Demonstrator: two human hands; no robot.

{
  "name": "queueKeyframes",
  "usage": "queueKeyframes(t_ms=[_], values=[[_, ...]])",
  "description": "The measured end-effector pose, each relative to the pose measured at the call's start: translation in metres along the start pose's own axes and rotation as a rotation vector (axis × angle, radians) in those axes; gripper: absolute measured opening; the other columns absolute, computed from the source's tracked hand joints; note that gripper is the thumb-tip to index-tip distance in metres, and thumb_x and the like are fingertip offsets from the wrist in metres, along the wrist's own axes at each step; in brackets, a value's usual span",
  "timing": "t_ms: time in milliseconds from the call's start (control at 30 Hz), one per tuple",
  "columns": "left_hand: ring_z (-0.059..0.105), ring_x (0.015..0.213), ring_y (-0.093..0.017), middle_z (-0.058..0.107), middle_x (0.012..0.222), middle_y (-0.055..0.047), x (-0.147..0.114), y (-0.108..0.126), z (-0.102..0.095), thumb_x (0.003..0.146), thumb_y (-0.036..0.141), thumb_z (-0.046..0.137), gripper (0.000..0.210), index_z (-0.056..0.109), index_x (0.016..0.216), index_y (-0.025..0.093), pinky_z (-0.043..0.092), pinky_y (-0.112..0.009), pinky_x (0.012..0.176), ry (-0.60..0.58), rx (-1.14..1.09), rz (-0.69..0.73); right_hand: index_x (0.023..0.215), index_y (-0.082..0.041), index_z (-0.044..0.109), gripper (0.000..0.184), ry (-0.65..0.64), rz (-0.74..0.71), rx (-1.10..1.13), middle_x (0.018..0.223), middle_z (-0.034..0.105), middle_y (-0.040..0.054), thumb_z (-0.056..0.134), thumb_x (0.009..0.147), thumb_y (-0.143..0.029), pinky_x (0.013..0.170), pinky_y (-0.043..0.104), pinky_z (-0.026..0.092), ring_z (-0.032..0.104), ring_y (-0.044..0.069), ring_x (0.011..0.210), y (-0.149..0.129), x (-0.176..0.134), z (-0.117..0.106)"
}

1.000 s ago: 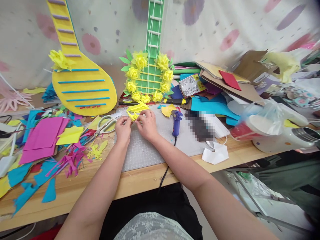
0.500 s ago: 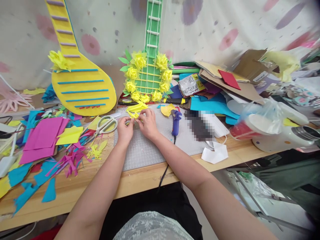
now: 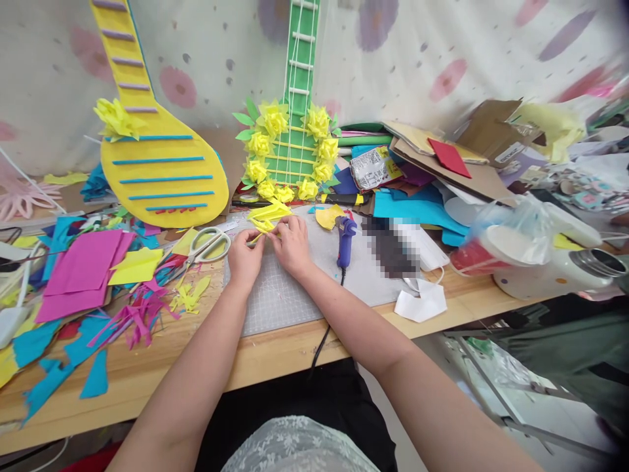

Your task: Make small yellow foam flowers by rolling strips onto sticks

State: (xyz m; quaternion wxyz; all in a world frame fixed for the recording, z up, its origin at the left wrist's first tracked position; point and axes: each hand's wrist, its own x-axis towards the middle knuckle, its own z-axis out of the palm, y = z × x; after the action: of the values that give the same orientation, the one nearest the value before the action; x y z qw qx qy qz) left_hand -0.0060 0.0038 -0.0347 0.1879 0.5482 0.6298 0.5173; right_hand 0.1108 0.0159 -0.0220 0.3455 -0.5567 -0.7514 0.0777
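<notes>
My left hand (image 3: pixel 246 254) and my right hand (image 3: pixel 291 244) meet over the grey cutting mat (image 3: pixel 280 301), fingertips pinched close together. Between them is a piece of yellow crepe paper, its near edge partly hidden by the fingers. More folded yellow crepe paper (image 3: pixel 269 212) lies just beyond the fingertips; whether it is one with the held piece I cannot tell. A purple glue gun (image 3: pixel 346 242) stands on the mat to the right of my right hand. Scissors with pale handles (image 3: pixel 210 245) lie left of my left hand.
A yellow paper guitar (image 3: pixel 167 172) and a green one (image 3: pixel 289 144) trimmed with yellow flowers lean at the back. Magenta sheets (image 3: pixel 83 275) and coloured scraps cover the left side. A white mask (image 3: pixel 421 300), a white bottle (image 3: pixel 550 275) and stacked cardboard (image 3: pixel 452 157) are on the right.
Both hands stay in nearly the same place. The fingers have shifted slightly, and a little more of the yellow paper shows at my left fingertips.
</notes>
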Motion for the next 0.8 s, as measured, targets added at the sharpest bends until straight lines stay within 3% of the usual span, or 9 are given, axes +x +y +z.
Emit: queueKeyframes(t_ms=[300,500,667,800], values=[[0.060,0.077,-0.016,0.065,0.081,-0.003,0.005,-0.006,-0.002,0.072,0.027,0.056,0.012,0.059,0.078,0.017,0.045,-0.028,0.076,0.094,0.046,-0.045,0.083,-0.018,0.063,0.020,-0.009,-0.069,-0.003,0.103,0.054,0.0101,0.051,0.085,-0.033,0.090,0.036,0.036,0.041,0.023,0.104,0.002,0.000,-0.004],[0.059,0.076,-0.015,0.063,0.080,-0.002,0.021,-0.027,-0.013,0.074,0.026,0.054,0.012,0.058,0.081,0.018,0.047,-0.028,0.074,0.113,-0.034,-0.057,0.082,-0.018,0.058,0.015,-0.088,-0.142,0.065,0.095,0.057,0.0072,0.050,0.084,-0.031,0.085,0.033,0.038,0.046,0.020,0.095,0.014,0.001,-0.015],[0.060,0.079,-0.015,0.063,0.089,-0.004,0.028,-0.034,-0.016,0.076,0.021,0.049,0.013,0.057,0.086,0.018,0.050,-0.027,0.070,-0.030,-0.164,-0.051,0.093,-0.018,0.048,0.022,-0.102,0.105,0.243,0.089,0.059,0.0045,0.030,0.090,-0.030,0.070,0.029,0.039,0.052,0.015,0.079,0.020,0.003,-0.015],[0.060,0.075,-0.014,0.062,0.092,-0.004,0.025,-0.030,-0.011,0.077,0.022,0.049,0.013,0.057,0.086,0.019,0.052,-0.028,0.066,-0.139,-0.209,-0.050,0.088,-0.021,0.046,0.025,-0.157,0.186,0.368,0.079,0.058,-0.0002,0.040,0.084,-0.044,0.065,0.027,0.039,0.053,0.013,0.069,0.023,0.003,-0.007]])
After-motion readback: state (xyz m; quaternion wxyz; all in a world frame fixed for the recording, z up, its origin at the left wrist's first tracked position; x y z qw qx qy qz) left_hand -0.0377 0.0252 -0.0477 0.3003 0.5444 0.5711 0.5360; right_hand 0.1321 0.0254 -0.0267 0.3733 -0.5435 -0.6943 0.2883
